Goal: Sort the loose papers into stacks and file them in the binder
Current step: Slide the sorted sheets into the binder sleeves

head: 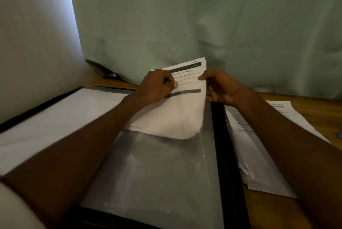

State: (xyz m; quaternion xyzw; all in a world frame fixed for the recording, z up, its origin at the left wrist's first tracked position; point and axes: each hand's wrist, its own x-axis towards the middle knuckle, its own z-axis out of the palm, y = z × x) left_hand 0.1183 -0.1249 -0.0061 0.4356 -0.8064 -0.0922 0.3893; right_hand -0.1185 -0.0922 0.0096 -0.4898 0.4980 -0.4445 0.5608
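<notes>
Papers (177, 115): bundle pinched between your left hand (155, 85) and right hand (220, 88), both grips curled on its upper edges. Below grips, bundle's lower end meets clear sleeve (159, 169) of open binder (220, 154). Right of grips, second stack (259, 154) lies on bench (318, 106).
</notes>
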